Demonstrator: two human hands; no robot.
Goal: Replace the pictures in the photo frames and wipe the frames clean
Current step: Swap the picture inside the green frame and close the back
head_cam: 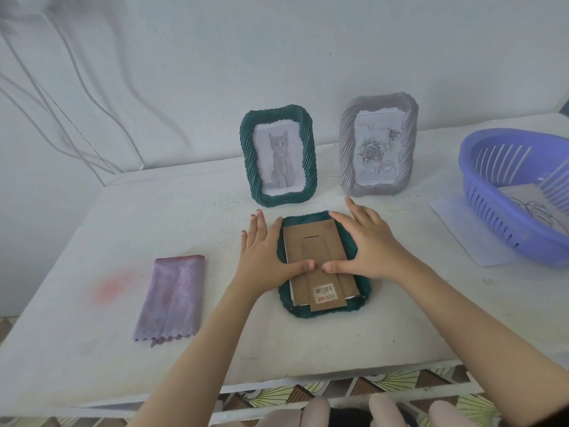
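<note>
A green frame (361, 298) lies face down in the middle of the table, its brown cardboard backing (314, 241) facing up. My left hand (264, 251) and my right hand (369, 241) rest flat on its two sides, fingers spread, both thumbs pressing the backing near its middle. Behind it, a second green frame (249, 155) stands upright with a cat picture. To the right of that, a grey frame (346, 149) stands upright with a rose picture. A folded purple cloth (172, 300) lies on the table to the left.
A blue slotted basket (480, 192) sits at the right on a white sheet (455, 223), with a line drawing inside it. A pink stain (110, 288) marks the table at the left. The table's front edge (277, 383) is close to me, the wall right behind the frames.
</note>
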